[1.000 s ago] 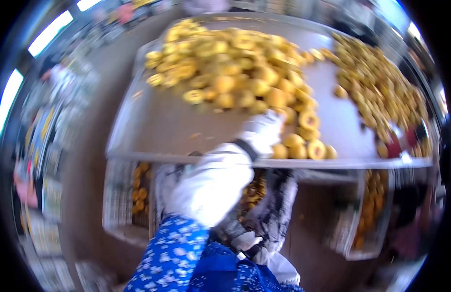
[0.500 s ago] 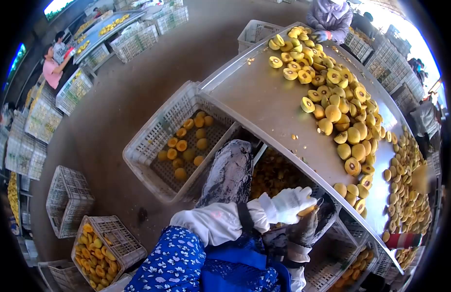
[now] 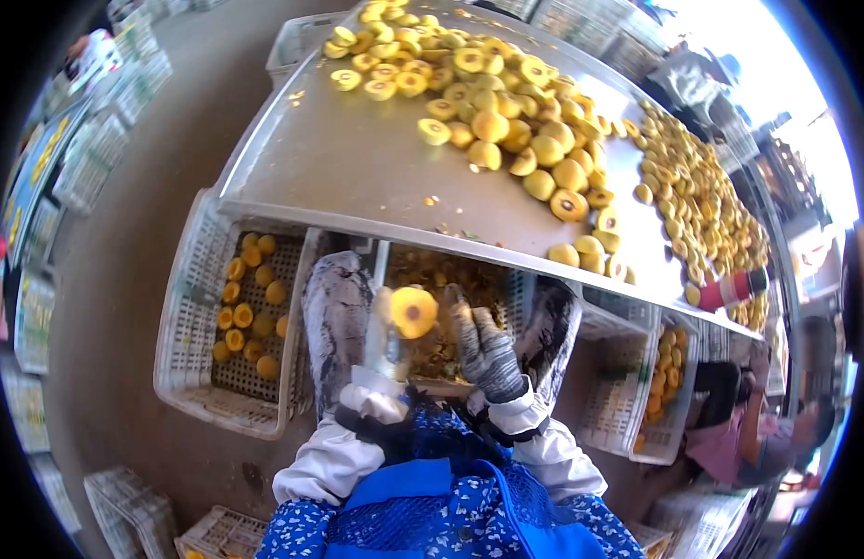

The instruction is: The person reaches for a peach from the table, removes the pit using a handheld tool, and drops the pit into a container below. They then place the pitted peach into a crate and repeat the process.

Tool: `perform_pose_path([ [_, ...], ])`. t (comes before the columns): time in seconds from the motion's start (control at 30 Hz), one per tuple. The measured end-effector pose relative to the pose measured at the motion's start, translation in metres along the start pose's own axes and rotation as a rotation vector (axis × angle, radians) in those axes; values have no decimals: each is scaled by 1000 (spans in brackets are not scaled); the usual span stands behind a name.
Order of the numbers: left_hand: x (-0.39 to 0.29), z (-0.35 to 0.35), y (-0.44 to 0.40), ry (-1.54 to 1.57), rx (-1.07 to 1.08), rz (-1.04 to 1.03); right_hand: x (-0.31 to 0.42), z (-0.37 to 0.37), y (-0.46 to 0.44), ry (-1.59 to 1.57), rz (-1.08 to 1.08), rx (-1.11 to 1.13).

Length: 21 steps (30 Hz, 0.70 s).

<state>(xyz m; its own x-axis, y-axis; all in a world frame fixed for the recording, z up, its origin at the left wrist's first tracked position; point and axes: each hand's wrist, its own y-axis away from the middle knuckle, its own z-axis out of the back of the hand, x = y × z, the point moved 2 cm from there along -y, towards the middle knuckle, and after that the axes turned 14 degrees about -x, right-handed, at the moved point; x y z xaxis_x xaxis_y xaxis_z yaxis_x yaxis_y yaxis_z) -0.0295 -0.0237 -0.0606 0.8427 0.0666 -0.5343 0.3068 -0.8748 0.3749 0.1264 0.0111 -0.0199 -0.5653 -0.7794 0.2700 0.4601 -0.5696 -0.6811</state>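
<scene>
Newly parted from the right hand (image 3: 493, 354), whose grip is unclear, the left hand (image 3: 384, 331) clamps a cut fruit (image 3: 414, 312).

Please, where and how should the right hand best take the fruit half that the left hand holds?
Probably by its round right edge, coming from the right. The left hand is at the left side of the fruit half; the cut face looks toward the camera, and the edge nearest the right hand appears free.

I am reading no words, brands, numbers or signs anywhere: neither the crate (image 3: 229, 410) near on the left nor the red object (image 3: 721, 292) on the right of the metal table (image 3: 357, 158) is showing legible lettering.
</scene>
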Motion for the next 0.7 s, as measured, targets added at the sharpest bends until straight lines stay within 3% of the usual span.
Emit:
perform_pose_path([
  [0.07,-9,-11,5,5,-133,28,12,9,-3,-60,-138,173],
  [0.13,-4,-11,4,-83,-186,-94,28,24,-7,-43,-285,410],
  [0.2,-4,-11,9,-144,-106,-109,29,20,0,-144,-336,347],
  [0.3,-14,-33,24,-297,-105,-210,32,11,-1,-175,-556,440],
  [0.43,-5,-27,18,-448,-135,-361,34,3,5,-208,-385,235],
  [0.47,-5,-31,23,-452,-158,-374,35,2,6,-248,-435,250],
  [0.53,6,-21,16,-114,-201,-159,36,1,11,-329,-539,279],
  [0.7,18,-22,9,-341,-387,-315,26,-15,28,-312,-554,409],
])
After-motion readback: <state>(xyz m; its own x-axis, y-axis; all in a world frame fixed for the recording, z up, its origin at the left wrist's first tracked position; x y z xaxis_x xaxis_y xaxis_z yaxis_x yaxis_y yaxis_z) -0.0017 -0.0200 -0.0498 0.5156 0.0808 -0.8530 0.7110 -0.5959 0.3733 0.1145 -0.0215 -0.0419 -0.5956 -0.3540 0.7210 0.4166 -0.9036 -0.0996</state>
